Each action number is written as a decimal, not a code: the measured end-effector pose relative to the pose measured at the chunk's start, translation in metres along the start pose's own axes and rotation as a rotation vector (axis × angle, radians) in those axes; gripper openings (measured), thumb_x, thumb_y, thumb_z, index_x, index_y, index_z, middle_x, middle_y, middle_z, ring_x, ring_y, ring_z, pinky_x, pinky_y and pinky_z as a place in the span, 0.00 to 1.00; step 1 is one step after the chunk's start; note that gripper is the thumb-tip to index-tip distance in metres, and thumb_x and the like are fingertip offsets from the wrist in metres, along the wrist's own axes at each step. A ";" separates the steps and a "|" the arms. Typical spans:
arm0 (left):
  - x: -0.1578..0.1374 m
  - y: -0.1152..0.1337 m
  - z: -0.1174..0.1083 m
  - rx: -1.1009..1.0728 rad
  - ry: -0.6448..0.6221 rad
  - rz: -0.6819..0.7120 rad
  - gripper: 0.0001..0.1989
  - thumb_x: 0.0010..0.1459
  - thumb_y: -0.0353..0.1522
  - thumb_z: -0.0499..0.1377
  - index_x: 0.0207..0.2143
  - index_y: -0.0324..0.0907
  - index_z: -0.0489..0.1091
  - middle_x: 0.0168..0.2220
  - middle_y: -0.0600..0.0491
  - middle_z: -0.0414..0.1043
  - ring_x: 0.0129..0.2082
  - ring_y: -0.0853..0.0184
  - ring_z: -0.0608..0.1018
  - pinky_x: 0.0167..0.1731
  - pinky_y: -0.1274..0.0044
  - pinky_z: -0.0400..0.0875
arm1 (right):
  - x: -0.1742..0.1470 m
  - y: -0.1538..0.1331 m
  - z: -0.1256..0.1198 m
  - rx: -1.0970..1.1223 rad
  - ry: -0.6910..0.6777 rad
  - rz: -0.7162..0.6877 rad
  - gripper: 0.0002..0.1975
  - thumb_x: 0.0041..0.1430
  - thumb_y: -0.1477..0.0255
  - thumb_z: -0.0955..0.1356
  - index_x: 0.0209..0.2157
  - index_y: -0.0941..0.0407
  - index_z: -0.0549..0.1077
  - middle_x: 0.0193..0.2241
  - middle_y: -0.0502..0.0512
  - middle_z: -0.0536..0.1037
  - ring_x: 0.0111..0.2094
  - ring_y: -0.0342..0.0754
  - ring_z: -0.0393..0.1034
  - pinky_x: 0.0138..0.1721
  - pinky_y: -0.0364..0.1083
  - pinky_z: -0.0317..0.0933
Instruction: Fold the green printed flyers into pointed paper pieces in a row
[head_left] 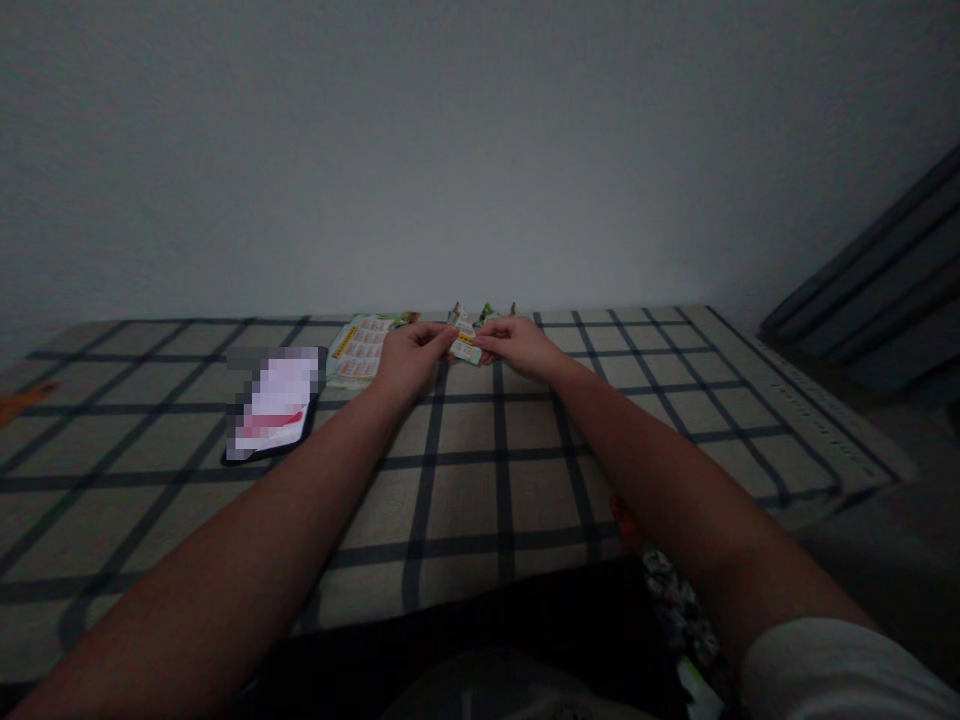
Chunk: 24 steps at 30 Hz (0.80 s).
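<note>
Near the far edge of the table, my left hand (415,352) and my right hand (519,345) pinch a small, pale, printed piece (466,350) between them. It has a yellow band and looks like folded paper or card; the dim light hides its exact kind. Several small green and white pieces (487,313) show just behind my fingers, partly covered. Left of my left hand lies a printed sheet (361,350) with rows of small panels and a yellow strip, its right side partly hidden by that hand.
A phone (276,402) with a lit, blurred screen lies on the left of the checked tablecloth (465,480). An orange thing (28,402) sits at the left edge. A plain wall (480,160) rises behind the table, and a dark ridged surface (885,270) stands at the right.
</note>
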<state>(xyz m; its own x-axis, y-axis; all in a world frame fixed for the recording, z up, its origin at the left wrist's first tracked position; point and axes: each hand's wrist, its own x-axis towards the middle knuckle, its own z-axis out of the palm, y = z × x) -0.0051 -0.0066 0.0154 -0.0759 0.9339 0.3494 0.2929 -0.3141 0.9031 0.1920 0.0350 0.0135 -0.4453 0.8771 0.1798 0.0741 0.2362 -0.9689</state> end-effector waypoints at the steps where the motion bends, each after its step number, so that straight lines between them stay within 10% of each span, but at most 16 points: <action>1: -0.001 0.001 0.000 -0.002 -0.002 0.001 0.15 0.55 0.42 0.66 0.35 0.39 0.82 0.31 0.49 0.82 0.32 0.63 0.80 0.36 0.73 0.75 | 0.000 -0.001 0.000 -0.017 0.010 -0.004 0.05 0.58 0.73 0.75 0.30 0.59 0.78 0.23 0.51 0.78 0.25 0.41 0.72 0.28 0.39 0.67; 24: 0.003 -0.007 0.001 0.001 0.061 0.015 0.13 0.54 0.42 0.66 0.33 0.41 0.82 0.33 0.50 0.82 0.35 0.62 0.81 0.41 0.72 0.75 | -0.001 0.000 0.006 0.015 0.060 0.030 0.03 0.58 0.76 0.73 0.35 0.57 0.77 0.27 0.51 0.79 0.27 0.40 0.72 0.29 0.39 0.68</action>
<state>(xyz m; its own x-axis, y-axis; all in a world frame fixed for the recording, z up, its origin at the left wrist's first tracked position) -0.0067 -0.0015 0.0098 -0.1289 0.9169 0.3778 0.2950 -0.3282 0.8974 0.1873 0.0321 0.0122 -0.3889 0.9074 0.1596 0.0732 0.2031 -0.9764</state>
